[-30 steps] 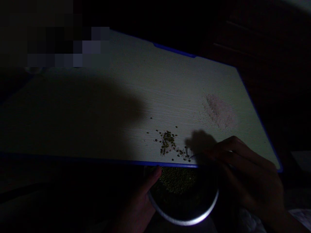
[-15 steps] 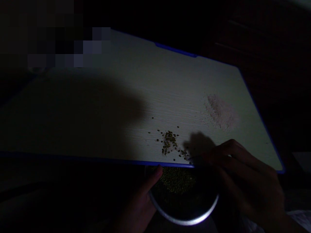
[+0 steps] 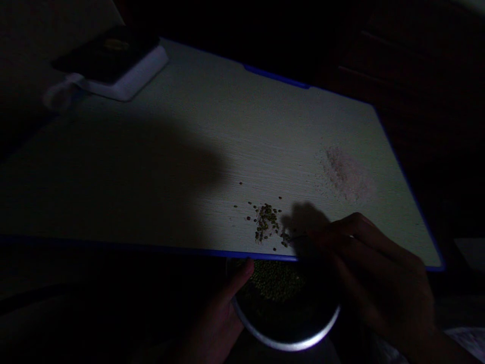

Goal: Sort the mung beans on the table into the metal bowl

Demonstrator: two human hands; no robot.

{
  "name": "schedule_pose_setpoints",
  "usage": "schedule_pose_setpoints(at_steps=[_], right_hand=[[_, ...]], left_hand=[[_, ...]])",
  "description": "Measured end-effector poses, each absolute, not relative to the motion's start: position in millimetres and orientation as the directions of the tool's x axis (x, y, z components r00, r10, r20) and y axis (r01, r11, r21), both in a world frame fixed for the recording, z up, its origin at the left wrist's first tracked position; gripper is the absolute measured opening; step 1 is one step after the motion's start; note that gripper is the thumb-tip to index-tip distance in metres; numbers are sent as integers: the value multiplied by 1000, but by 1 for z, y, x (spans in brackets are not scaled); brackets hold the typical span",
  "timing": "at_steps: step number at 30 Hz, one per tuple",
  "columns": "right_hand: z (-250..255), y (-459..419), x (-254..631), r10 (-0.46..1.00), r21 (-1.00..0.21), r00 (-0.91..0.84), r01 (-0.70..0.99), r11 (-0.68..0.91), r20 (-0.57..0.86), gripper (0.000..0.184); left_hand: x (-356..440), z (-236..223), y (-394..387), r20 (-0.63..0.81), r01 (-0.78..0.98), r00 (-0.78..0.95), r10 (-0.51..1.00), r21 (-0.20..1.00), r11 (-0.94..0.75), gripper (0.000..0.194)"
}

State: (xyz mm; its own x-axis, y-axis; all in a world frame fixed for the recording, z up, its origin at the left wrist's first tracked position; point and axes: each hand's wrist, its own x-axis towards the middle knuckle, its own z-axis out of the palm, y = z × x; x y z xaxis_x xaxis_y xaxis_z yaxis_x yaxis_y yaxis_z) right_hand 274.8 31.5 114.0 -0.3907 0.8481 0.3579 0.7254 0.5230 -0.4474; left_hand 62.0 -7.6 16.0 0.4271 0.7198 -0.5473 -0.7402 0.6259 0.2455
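Observation:
My left hand (image 3: 227, 311) grips the side of a round metal bowl (image 3: 291, 346), with its thumb at the rim just under the table's near edge. Small green beans (image 3: 278, 283), which look like mung beans, lie in the bowl. Above it on the pale tabletop (image 3: 242, 136) is a loose scatter of the same beans (image 3: 267, 217). My right hand (image 3: 379, 275) is closed in a pinch beside them. From its fingertips a thin, dark, pointed thing (image 3: 297, 237) reaches the beans at the right; its kind is too dark to make out.
A heap of fine pale grains (image 3: 348, 174), perhaps rice, lies to the right on the tabletop. A white box-like thing with a dark top (image 3: 140, 76) sits at the far left. A blue rim (image 3: 278, 77) borders the table. The surroundings are very dark.
My right hand has shifted slightly left and up, and the thin tip now touches beans farther from the near edge. My left hand and the bowl stay put.

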Motion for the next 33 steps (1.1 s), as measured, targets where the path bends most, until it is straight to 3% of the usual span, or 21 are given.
schedule_pose_setpoints(at_steps=[10,13,20,25,29,33], right_hand=[[109,38,262,818,-534,-451,619,576,358,25],[110,41,260,793,-565,-486,561,605,368,28],[111,31,267,775,-584,-527,525,619,349,48],[108,18,281,820,-528,-451,627,572,352,41],[106,17,294,874,-475,-325,742,473,362,25],[104,21,306,907,-431,-231,821,376,352,19]], left_hand=[[62,14,-9,-532,-740,430,730,255,622,61],[59,13,-11,-534,-732,444,720,247,635,54],[58,13,-11,-534,-762,423,732,228,607,17],[60,10,-12,-547,-755,413,728,242,610,37],[60,13,-9,-554,-743,440,707,217,633,24],[59,19,-5,-532,-712,485,694,221,667,28]])
